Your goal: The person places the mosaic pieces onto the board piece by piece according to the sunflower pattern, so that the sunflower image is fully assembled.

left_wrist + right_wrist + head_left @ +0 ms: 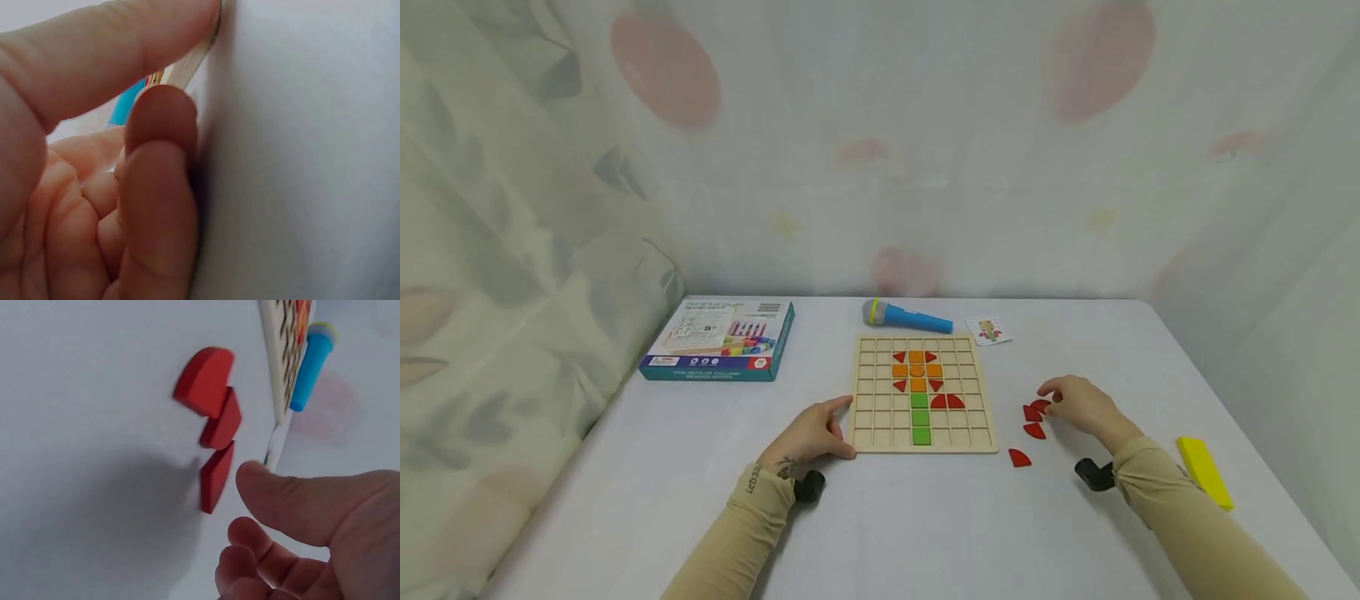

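Observation:
My left hand [808, 433] rests against a wooden grid board [872, 421], its thumb at the near left corner and a fingertip on the left edge. On the board are orange squares [917, 357], green squares [921, 417], small red triangles [900, 386] and two red quarter-circle pieces [955, 402]. My right hand [1081, 403] is over several loose red quarter-circle pieces [1034, 431] right of the board. In the right wrist view, its thumb [287, 497] is apart from the curved fingers, beside the nearest red piece [217, 478], with nothing seen between them.
A blue toy microphone [917, 318] lies behind the board, with a small picture card [988, 330] to its right. At the back left sits a flat boxed set [718, 337]. A yellow block [1205, 472] lies by the right forearm.

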`<state>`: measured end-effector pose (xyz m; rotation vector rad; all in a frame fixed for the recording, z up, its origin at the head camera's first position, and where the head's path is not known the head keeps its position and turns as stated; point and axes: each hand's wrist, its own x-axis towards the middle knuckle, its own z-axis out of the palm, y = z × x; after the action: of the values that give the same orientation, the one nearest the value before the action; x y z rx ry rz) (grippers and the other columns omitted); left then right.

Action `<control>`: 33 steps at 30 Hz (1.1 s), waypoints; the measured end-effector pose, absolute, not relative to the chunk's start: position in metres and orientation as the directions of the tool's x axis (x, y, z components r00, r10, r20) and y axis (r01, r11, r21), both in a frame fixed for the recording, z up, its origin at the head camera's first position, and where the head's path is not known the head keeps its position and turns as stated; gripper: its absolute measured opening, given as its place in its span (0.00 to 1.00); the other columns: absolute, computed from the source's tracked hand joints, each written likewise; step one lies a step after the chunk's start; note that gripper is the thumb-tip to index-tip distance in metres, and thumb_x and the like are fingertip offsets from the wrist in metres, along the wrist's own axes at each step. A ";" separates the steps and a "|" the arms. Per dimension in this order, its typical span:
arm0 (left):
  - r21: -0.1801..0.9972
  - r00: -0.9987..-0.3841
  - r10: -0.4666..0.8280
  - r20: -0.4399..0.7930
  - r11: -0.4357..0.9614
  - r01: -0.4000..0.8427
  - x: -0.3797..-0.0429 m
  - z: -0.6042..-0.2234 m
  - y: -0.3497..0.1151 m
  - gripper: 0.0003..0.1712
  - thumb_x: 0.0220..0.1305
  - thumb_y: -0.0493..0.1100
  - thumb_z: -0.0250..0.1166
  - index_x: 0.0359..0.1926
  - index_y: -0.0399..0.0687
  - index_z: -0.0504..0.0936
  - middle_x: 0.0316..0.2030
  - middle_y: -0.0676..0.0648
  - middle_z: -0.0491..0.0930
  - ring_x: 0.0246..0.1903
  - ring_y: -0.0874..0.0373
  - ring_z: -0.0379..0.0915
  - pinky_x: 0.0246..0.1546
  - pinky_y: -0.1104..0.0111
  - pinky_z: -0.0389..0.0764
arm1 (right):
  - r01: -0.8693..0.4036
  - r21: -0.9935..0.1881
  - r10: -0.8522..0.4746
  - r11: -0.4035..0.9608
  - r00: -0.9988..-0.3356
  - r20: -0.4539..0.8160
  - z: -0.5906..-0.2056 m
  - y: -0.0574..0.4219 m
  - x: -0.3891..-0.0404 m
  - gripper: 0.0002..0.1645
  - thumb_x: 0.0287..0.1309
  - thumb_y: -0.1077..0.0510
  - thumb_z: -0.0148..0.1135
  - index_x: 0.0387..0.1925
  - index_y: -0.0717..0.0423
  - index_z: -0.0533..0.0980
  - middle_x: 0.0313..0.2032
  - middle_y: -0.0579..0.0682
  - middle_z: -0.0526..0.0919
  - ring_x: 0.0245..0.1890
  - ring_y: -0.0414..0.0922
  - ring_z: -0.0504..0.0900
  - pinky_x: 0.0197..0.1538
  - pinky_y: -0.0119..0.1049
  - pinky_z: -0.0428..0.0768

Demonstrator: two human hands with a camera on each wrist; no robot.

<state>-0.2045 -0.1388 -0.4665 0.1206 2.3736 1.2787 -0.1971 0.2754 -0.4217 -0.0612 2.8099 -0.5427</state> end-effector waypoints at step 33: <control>0.805 -0.902 0.287 -0.323 0.584 -0.103 -0.204 -0.464 -0.139 0.53 0.36 0.36 0.77 0.67 0.47 0.63 0.20 0.48 0.72 0.19 0.58 0.65 0.20 0.70 0.64 | -0.020 -0.749 -0.151 0.663 -0.983 -0.107 -0.403 0.192 -0.212 0.11 0.59 0.61 0.56 0.42 0.61 0.78 0.34 0.53 0.81 0.33 0.47 0.74 0.33 0.35 0.71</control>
<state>-0.2035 -0.1390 -0.4644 0.1476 2.3942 1.2564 -0.2119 0.1922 -0.4029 -0.1409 2.7168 -1.2203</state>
